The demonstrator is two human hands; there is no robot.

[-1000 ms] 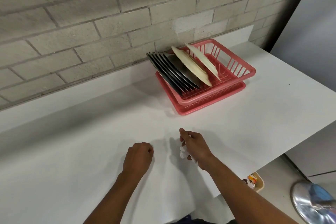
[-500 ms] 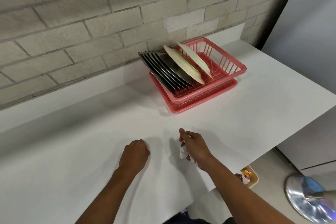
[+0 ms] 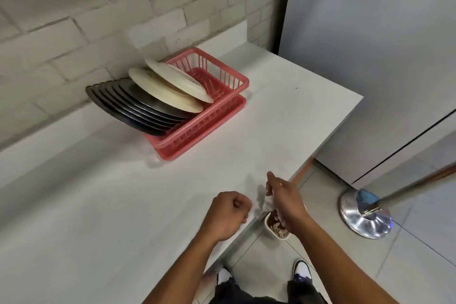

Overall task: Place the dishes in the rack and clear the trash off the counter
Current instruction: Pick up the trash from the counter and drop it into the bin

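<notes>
— Head view: right hand (image 3: 283,198) fingers (image 3: 271,177) pinch the crumpled paper (image 3: 268,202) at the bench (image 3: 123,192) edge, over the floor bin (image 3: 278,236); left hand (image 3: 228,215) curled, empty.
— Early release (small bin): it may miss.

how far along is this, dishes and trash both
Done: the steel plates and cream plates stand in the pink rack. In hand: the right hand grips a crumpled tissue at the counter edge, above the small bin on the floor. Left: drop the tissue in the bin. The left hand is a fist, holding nothing visible.
</notes>
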